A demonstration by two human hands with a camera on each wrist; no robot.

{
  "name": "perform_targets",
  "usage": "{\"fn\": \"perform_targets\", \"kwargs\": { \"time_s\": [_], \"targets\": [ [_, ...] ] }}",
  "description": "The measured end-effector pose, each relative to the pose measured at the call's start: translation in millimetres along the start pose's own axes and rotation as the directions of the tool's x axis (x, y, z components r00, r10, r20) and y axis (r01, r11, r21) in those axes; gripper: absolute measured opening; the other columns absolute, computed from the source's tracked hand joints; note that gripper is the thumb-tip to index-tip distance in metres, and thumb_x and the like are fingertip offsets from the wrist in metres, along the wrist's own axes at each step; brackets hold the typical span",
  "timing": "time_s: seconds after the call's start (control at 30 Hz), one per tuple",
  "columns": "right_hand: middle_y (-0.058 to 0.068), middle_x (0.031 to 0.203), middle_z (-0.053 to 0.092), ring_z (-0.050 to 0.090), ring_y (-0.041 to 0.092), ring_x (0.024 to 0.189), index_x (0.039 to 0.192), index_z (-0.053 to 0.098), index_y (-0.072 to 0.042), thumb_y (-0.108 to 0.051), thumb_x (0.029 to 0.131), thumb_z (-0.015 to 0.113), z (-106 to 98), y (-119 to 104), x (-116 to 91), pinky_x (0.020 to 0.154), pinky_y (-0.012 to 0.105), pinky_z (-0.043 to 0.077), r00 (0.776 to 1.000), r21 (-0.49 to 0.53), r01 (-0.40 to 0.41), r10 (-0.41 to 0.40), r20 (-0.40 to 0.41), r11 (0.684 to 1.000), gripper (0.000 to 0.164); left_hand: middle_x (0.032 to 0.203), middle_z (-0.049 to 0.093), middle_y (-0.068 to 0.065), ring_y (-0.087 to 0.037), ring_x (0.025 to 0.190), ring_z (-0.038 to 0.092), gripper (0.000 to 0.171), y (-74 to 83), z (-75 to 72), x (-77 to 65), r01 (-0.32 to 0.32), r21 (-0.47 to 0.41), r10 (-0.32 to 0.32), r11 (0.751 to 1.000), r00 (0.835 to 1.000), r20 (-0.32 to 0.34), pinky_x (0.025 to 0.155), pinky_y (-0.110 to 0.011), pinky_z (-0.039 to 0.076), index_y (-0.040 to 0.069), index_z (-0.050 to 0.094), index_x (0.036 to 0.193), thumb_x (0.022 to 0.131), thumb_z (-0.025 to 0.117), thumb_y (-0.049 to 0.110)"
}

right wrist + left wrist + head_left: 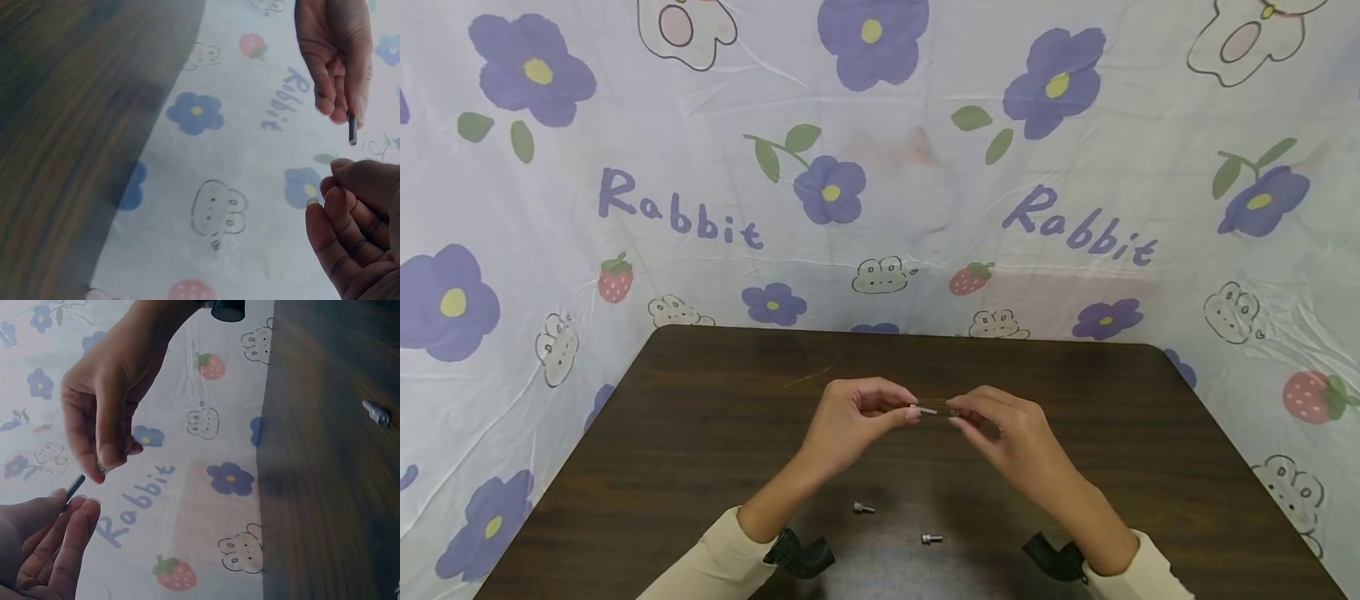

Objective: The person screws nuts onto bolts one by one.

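Between thumb and fingertips, my left hand [857,421] pinches a bolt by one end, and its bare grey shank [928,410] points toward the other hand. My right hand [1018,429] pinches a small metallic piece [104,469] at its fingertips; most of it is hidden, so I cannot tell its kind. A short gap separates the shank's tip from the right fingertips in the right wrist view. Both hands are raised over the dark wooden table [700,433]. Nearer to me, two socket-head bolts [932,539] lie on their sides on the tabletop.
A thin orange-brown strand or mark [812,372] shows on the table beyond the left hand. Behind the table's far edge hangs a printed cloth [925,233], which also runs along both sides. Black wrist devices [801,557] sit at both cuffs, over the table's near part.
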State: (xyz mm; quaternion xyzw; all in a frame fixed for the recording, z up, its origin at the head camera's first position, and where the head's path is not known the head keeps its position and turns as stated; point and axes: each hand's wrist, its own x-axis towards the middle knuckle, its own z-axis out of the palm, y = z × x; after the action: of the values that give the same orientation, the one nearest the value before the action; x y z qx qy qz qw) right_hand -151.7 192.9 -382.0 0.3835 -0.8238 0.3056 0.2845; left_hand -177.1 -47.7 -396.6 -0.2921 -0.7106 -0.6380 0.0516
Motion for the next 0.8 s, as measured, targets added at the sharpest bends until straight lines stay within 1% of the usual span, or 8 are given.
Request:
{"fn": "perform_targets", "kwargs": {
  "time_s": [0.1,0.27,0.37,0.47,0.53,0.63,0.7,0.8],
  "targets": [
    [0.000,0.095,0.072,0.062,0.006,0.071,0.101,0.074,-0.004,0.008,0.077,0.083,-0.9,-6.2,4.1,0.060,0.013,0.050,1.000,0.015,0.002,-0.002,-0.001,1.000,0.028,0.090,0.077,-0.005,-0.026,0.079,0.076,0.011,3.4,2.1,-0.7,-0.008,-0.020,0.008,1.000,1.000,-0.011,0.067,-0.036,0.062,0.006,0.079,0.097,0.088,0.081,0.011],
    [0.001,0.094,0.075,0.068,0.007,0.074,0.103,0.075,-0.004,0.009,0.077,0.083,-1.3,-13.2,7.9,0.063,0.013,0.053,1.000,0.018,-0.007,0.007,-0.006,1.000,0.030,0.090,0.077,-0.005,-0.034,0.079,0.075,0.011,6.5,4.2,-1.5,-0.023,-0.030,0.022,0.999,1.000,-0.021,0.066,-0.038,0.062,0.006,0.079,0.097,0.088,0.081,0.011],
    [0.003,0.093,0.076,0.071,0.010,0.075,0.103,0.075,-0.003,0.009,0.077,0.083,-0.7,-15.8,9.1,0.063,0.015,0.055,1.000,0.029,-0.003,0.003,-0.012,1.000,0.031,0.089,0.077,-0.006,-0.031,0.078,0.076,0.011,7.0,5.5,-1.8,-0.032,-0.029,0.031,0.999,0.999,-0.027,0.065,-0.037,0.062,0.005,0.079,0.097,0.087,0.081,0.010],
    [0.005,0.094,0.077,0.072,0.011,0.076,0.104,0.075,-0.003,0.009,0.076,0.083,0.5,-17.1,9.9,0.064,0.016,0.056,1.000,0.038,0.006,-0.005,-0.022,0.999,0.031,0.090,0.077,-0.007,-0.026,0.077,0.076,0.011,7.2,7.2,-1.9,-0.045,-0.026,0.044,0.999,0.998,-0.036,0.065,-0.032,0.062,0.005,0.079,0.097,0.088,0.080,0.009],
    [0.004,0.095,0.077,0.073,0.012,0.077,0.103,0.075,-0.003,0.009,0.076,0.084,1.3,-17.4,10.3,0.065,0.017,0.057,0.999,0.045,0.010,-0.008,-0.036,0.999,0.031,0.090,0.077,-0.007,-0.025,0.077,0.076,0.010,7.6,8.1,-2.1,-0.055,-0.029,0.053,0.998,0.998,-0.044,0.065,-0.032,0.061,0.005,0.079,0.097,0.088,0.080,0.010],
    [0.004,0.094,0.077,0.074,0.013,0.078,0.102,0.075,-0.003,0.008,0.076,0.084,2.3,-18.1,11.0,0.066,0.019,0.058,0.998,0.068,-0.003,0.008,-0.067,0.998,0.030,0.089,0.077,-0.006,-0.028,0.076,0.076,0.010,7.5,9.1,-2.6,-0.073,-0.037,0.071,0.997,0.996,-0.062,0.064,-0.039,0.062,0.006,0.079,0.097,0.088,0.080,0.010],
    [0.004,0.092,0.077,0.073,0.013,0.077,0.101,0.075,-0.005,0.007,0.075,0.085,2.8,-18.9,11.7,0.066,0.019,0.058,0.995,0.085,-0.018,0.026,-0.095,0.996,0.030,0.088,0.077,-0.006,-0.030,0.076,0.075,0.010,7.4,9.4,-3.0,-0.090,-0.041,0.087,0.995,0.994,-0.073,0.064,-0.041,0.062,0.006,0.079,0.097,0.088,0.080,0.010],
    [0.003,0.089,0.077,0.073,0.014,0.076,0.098,0.076,-0.007,0.006,0.075,0.086,3.7,-20.5,13.4,0.067,0.017,0.057,0.990,0.129,-0.032,0.050,-0.133,0.991,0.029,0.088,0.077,-0.007,-0.032,0.075,0.075,0.011,8.5,9.4,-3.9,-0.117,-0.050,0.113,0.992,0.990,-0.089,0.064,-0.040,0.062,0.003,0.078,0.098,0.089,0.079,0.010]
  ]
}}
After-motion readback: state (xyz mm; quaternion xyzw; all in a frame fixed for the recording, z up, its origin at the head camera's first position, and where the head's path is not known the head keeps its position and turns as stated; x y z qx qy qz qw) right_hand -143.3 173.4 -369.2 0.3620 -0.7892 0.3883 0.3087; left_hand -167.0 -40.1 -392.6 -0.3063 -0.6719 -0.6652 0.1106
